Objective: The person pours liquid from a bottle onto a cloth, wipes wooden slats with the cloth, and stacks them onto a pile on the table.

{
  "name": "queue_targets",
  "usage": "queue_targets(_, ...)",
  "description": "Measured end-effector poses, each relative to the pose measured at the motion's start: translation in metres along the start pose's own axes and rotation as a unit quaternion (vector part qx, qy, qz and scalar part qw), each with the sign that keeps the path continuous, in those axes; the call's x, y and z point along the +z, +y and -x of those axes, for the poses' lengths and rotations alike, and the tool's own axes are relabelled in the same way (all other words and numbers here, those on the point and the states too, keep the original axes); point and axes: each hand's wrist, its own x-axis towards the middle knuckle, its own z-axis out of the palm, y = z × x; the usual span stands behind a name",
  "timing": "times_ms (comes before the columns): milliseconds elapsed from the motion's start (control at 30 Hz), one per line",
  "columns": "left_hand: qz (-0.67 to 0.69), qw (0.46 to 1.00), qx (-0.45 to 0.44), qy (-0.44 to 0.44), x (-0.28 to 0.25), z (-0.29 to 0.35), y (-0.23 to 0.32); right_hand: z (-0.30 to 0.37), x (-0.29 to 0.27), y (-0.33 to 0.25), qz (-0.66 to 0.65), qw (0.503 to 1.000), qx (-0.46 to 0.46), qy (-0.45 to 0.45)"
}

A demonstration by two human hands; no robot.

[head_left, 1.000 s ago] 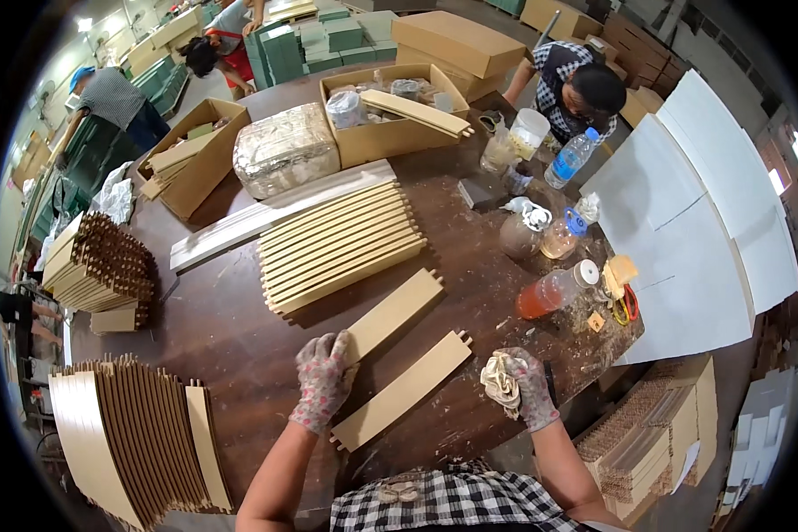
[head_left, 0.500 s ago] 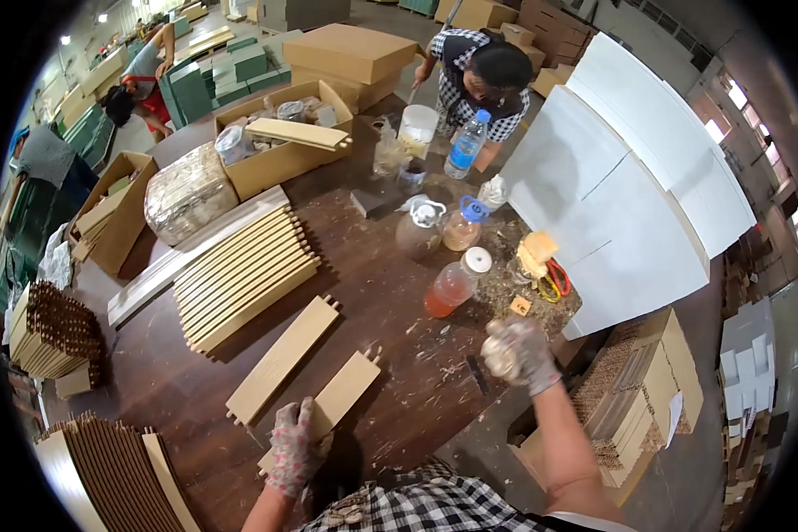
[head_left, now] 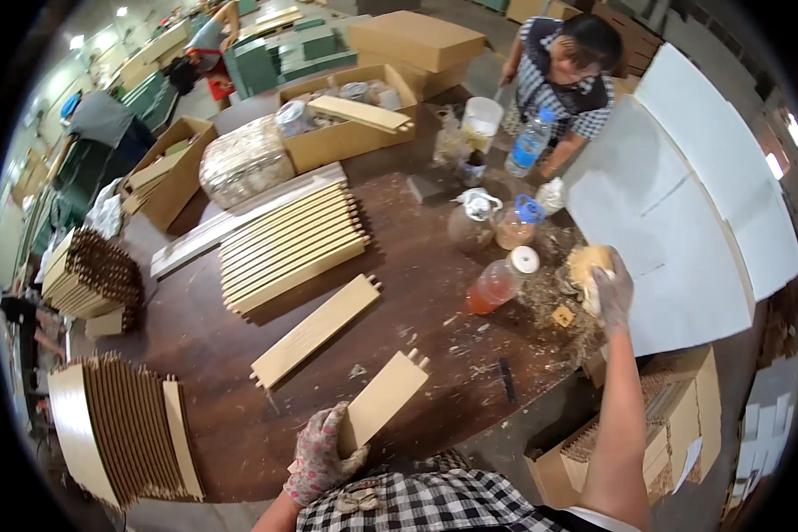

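My left hand (head_left: 321, 454), in a pink-patterned glove, is closed around the near end of a pale wooden slat (head_left: 387, 397) with dowel pegs at its far end. The slat is tilted over the table's near edge. On the right, my gloved right hand (head_left: 615, 291) has its fingers curled on a yellow sponge-like block (head_left: 588, 264) above a patch of sawdust. Whatever lies under the palm is hidden. A second pegged slat (head_left: 317, 331) rests flat on the table, left of the held one.
A jar of red liquid (head_left: 493, 288), other bottles and a blue-labelled water bottle (head_left: 528, 146) stand right of centre. Slat stacks (head_left: 297, 248) fill the left side. White panels (head_left: 665, 222) lean at the right. A co-worker (head_left: 563, 80) stands across the table.
My right hand has moved up and right onto the yellow block; the whitish crumpled lump it held is no longer distinct. My left hand has lifted and tilted the slat. The view has shifted.
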Motion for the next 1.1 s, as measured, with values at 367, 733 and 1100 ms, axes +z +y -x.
queue_targets(367,-0.122,0.991,-0.036,-0.034,0.008,0.050,-0.016,0.213,0.077,-0.147,-0.256,0.853,-0.096,-0.444)
queue_targets(733,-0.054,0.988,-0.127,-0.075,-0.015,0.092,-0.027,0.246,0.078,-0.194,-0.151,0.863,-0.152,-0.457)
queue_targets(1100,-0.077,0.988,-0.103,-0.079,-0.023,0.122,-0.050,0.258,0.082,-0.224,-0.176,0.839,-0.063,-0.511)
